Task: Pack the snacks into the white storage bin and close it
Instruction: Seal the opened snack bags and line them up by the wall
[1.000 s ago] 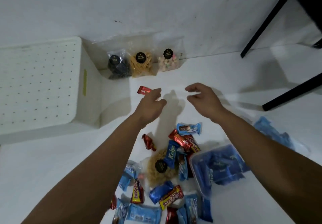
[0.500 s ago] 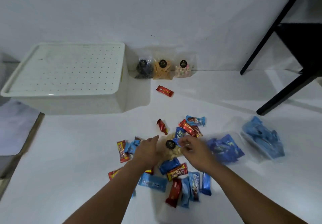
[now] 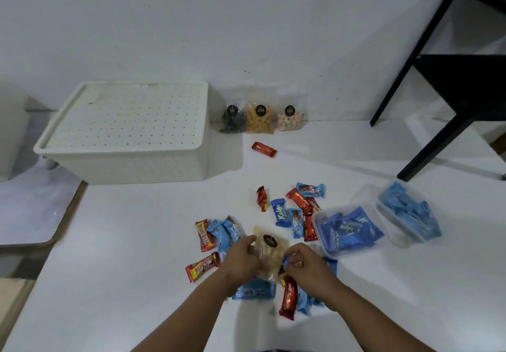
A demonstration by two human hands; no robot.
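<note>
The white storage bin (image 3: 131, 162) stands at the back left against the wall, its perforated lid (image 3: 128, 116) on. Several red and blue snack wrappers (image 3: 282, 212) lie scattered on the white floor in front of me. A clear pouch of pale crackers (image 3: 269, 247) with a black round label sits between my hands. My left hand (image 3: 242, 258) grips the pouch's left edge. My right hand (image 3: 306, 266) pinches a small blue and red wrapper at the pouch's right side.
Three clear snack pouches (image 3: 260, 118) lean on the wall right of the bin. A lone red bar (image 3: 264, 149) lies before them. Two clear tubs of blue packets (image 3: 347, 231) (image 3: 408, 214) sit at right. Black table legs (image 3: 438, 132) stand at the far right.
My hands drew back from near the lone red bar to the snack pile and closed on the cracker pouch and a wrapper. The view pulled back, showing the whole bin.
</note>
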